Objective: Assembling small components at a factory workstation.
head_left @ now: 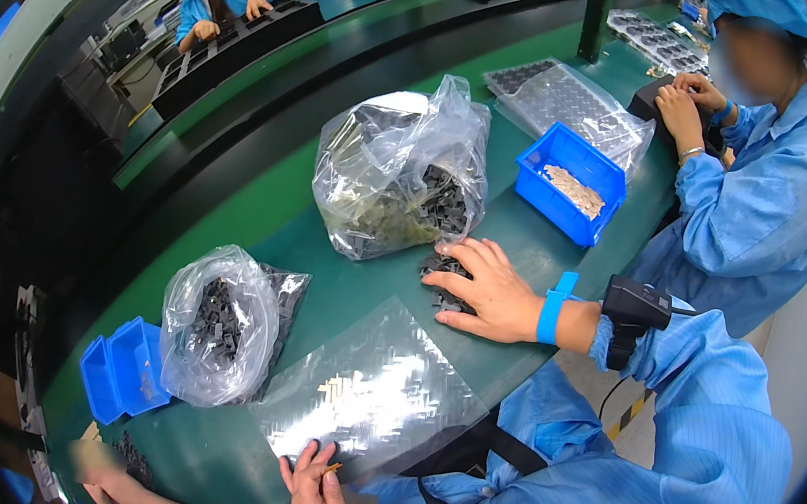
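My right hand (491,295) rests with its fingers spread on a small heap of dark grey plastic parts (448,300) on the green table. It wears a blue wrist strap (555,309). Near the table's front edge, my left hand (316,491) pinches a small brass-coloured piece (334,467) between thumb and fingers. Just beyond the left hand lies a flat clear plastic bag (408,379), with several small brass-coloured pieces (338,388) on it. A large clear bag (373,173) of dark parts stands behind the right hand.
To the left are an open clear bag (253,370) of dark parts and blue bins (119,368). A blue bin (561,161) of pale pieces stands right of the large bag, before bagged trays (582,113). Co-workers' hands (683,110) (109,478) work at far right and lower left.
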Tool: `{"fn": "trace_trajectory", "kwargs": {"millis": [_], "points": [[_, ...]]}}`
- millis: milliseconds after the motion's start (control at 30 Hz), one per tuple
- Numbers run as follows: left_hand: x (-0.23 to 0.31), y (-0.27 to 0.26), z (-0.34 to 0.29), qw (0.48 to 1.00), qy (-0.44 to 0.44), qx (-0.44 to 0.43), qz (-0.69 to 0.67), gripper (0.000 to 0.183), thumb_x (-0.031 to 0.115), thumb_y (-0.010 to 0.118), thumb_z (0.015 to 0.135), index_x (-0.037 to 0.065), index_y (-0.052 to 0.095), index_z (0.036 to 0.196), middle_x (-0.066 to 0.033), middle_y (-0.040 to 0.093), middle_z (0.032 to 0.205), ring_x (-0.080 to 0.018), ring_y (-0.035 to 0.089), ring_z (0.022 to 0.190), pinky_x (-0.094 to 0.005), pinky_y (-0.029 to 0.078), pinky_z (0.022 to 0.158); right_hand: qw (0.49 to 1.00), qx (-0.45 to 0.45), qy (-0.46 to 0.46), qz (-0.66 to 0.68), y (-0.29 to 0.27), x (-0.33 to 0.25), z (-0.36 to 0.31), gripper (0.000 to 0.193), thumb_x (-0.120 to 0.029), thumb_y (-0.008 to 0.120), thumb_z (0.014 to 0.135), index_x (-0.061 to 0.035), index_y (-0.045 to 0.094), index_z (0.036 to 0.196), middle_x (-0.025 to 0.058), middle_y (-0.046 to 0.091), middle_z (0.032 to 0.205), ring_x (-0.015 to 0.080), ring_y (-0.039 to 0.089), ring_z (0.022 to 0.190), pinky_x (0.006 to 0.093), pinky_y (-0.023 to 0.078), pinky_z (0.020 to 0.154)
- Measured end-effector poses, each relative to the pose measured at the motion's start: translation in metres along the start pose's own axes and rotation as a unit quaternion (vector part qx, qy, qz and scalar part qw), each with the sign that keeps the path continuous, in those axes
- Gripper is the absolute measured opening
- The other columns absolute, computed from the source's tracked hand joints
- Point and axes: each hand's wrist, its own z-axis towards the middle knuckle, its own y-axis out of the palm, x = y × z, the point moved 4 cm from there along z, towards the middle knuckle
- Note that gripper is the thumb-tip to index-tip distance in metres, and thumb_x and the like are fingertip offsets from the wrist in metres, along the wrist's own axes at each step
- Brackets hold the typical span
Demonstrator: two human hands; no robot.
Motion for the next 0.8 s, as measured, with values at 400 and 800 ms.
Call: {"fn": "trace_trajectory", "kwargs": {"millis": [400,800], "points": [[0.068,-0.016,0.018,0.96,0.204,0.164,0.096,0.007,0.001,0.061,0.074,-0.001,0.057,0.08,-0.0157,0.061,0.087,-0.0321,0.06,0.084,-0.0442,0.047,0.075,0.935,0.12,0.062,0.327,-0.063,-0.059,-0.008,0.009,-0.006,0.064,0.073,-0.0033,0.061,0.081,0.0079,0.056,0.086,0.0226,0.053,0.084,0.0329,0.041,0.076],[0.132,-0.012,0.029,0.845,0.457,0.042,0.274,0.009,0.008,0.056,0.076,0.003,0.061,0.082,-0.0066,0.063,0.079,-0.0193,0.062,0.077,-0.0288,0.048,0.069,0.661,-0.1,0.172,0.724,-0.019,-0.123,-0.04,0.014,-0.013,0.065,0.081,-0.0002,0.064,0.085,0.0029,0.057,0.079,0.0079,0.049,0.072,0.0227,0.04,0.066]]}}
